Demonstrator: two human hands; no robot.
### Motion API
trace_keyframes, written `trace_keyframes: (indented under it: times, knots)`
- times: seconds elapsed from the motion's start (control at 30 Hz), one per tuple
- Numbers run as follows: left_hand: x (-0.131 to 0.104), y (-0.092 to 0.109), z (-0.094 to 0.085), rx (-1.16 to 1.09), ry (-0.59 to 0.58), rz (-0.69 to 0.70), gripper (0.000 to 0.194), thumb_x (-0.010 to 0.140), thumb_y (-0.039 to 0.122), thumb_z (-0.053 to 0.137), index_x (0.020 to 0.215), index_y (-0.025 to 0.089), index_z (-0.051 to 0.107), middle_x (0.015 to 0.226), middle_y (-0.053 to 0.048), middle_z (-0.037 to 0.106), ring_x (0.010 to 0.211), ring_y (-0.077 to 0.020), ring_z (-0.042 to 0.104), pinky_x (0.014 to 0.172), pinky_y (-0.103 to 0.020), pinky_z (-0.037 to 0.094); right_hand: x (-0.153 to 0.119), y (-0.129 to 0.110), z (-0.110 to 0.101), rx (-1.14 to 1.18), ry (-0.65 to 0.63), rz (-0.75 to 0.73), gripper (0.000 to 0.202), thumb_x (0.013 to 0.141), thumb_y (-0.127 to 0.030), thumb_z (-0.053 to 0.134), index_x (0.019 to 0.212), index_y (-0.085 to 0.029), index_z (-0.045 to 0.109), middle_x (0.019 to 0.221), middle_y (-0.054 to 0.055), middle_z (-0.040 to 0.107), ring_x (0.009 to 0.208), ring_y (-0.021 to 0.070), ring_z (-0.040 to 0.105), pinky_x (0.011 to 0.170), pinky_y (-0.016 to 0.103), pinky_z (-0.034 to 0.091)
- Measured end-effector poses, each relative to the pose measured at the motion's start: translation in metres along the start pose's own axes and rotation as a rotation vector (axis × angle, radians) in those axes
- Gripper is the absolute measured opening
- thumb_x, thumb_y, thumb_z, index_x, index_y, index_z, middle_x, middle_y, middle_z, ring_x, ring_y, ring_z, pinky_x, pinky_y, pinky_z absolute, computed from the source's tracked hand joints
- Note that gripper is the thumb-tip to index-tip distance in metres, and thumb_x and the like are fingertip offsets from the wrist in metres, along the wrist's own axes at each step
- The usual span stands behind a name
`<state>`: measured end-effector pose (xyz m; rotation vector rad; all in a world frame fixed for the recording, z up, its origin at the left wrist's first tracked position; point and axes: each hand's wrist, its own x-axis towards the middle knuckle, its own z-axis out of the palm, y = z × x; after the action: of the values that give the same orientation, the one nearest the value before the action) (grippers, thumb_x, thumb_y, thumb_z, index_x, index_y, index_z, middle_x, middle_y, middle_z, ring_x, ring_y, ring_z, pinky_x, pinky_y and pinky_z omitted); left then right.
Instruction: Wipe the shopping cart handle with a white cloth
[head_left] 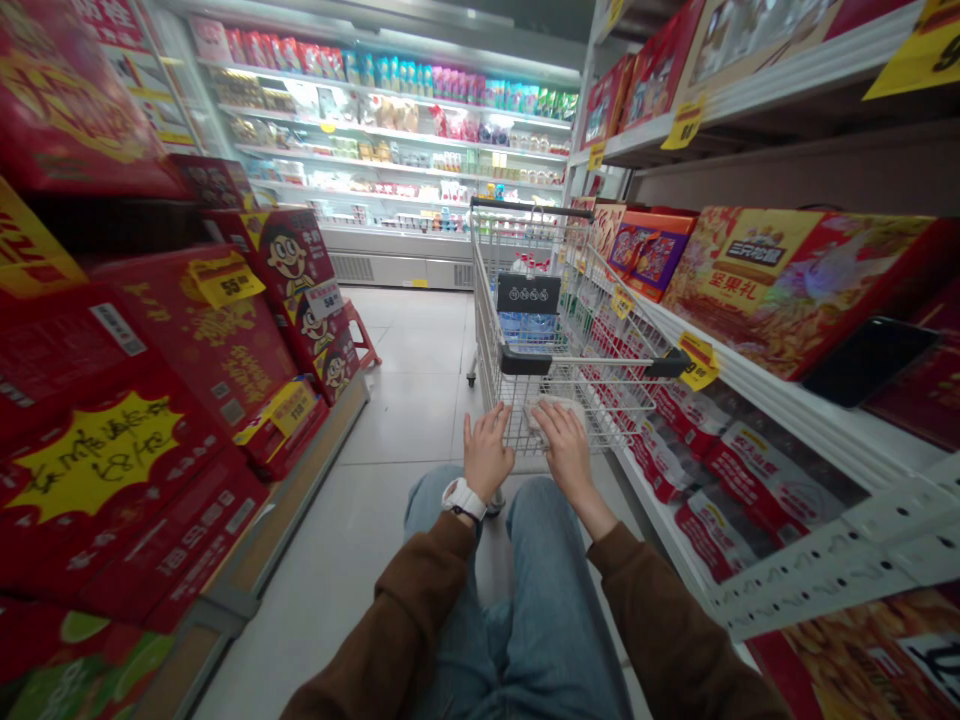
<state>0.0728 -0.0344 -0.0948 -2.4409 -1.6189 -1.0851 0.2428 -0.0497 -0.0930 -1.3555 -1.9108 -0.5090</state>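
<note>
A metal shopping cart (pixel 487 330) stands in front of my knees, its handle end toward me. My right hand (pixel 564 440) presses a whitish cloth (pixel 574 408) against the wire at the cart's near end, with the fingers laid over it. Beside it, my left hand (pixel 487 450) has its fingers spread at the cart's left near corner, touching or very close to the wires. A white watch (pixel 463 498) is on my left wrist. A dark sign plate (pixel 529 294) hangs inside the cart, with bottled drinks (pixel 525 325) behind it.
Red gift boxes (pixel 187 330) are stacked on the left. On the right, a white shelf (pixel 795 400) with boxed goods runs close along the cart, and a phone (pixel 870 360) leans there. A lit refrigerated display (pixel 405 150) spans the back. A red stool (pixel 361 335) stands left.
</note>
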Motion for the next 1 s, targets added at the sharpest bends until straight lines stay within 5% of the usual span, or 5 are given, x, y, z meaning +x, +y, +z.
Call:
trace_keyframes:
  times: [0.27,0.5,0.7,1.0]
  knots:
    - [-0.003,0.003,0.0,0.035,-0.013,0.002,0.075,0.07,0.01,0.049,0.145,0.021,0.043,0.15,-0.008,0.049,0.133,-0.0255,0.049,0.124,-0.057,0.015,0.025,-0.017,-0.016,-0.01,0.06,-0.037,0.07,0.072,0.007,0.041,0.135,-0.02,0.058,0.143,0.008,0.057,0.139,0.0227,0.041,0.119,0.047,0.026]
    - [-0.002,0.006,-0.001,0.018,-0.038,0.005,0.072,0.071,0.009,0.049,0.142,0.019,0.046,0.149,-0.008,0.05,0.132,-0.0247,0.049,0.125,-0.056,0.014,0.003,-0.014,-0.003,0.014,-0.047,-0.012,0.07,0.07,0.007,0.04,0.131,-0.02,0.06,0.138,0.007,0.062,0.132,0.0226,0.049,0.115,0.047,0.032]
    - [-0.002,-0.001,-0.006,0.048,-0.052,0.064,0.073,0.073,0.009,0.047,0.145,0.02,0.043,0.15,-0.007,0.05,0.133,-0.0242,0.049,0.125,-0.054,0.013,0.014,-0.01,-0.012,0.013,0.033,-0.027,0.072,0.07,0.007,0.04,0.134,-0.021,0.058,0.142,0.006,0.058,0.137,0.0221,0.044,0.118,0.046,0.028]
    - [0.007,-0.021,-0.02,0.103,-0.082,0.125,0.07,0.076,0.008,0.045,0.145,0.024,0.045,0.148,-0.004,0.052,0.139,-0.0246,0.043,0.125,-0.054,0.014,0.006,-0.016,-0.011,0.008,-0.028,-0.058,0.072,0.071,0.006,0.041,0.136,-0.022,0.056,0.142,0.006,0.058,0.135,0.0223,0.046,0.117,0.047,0.03]
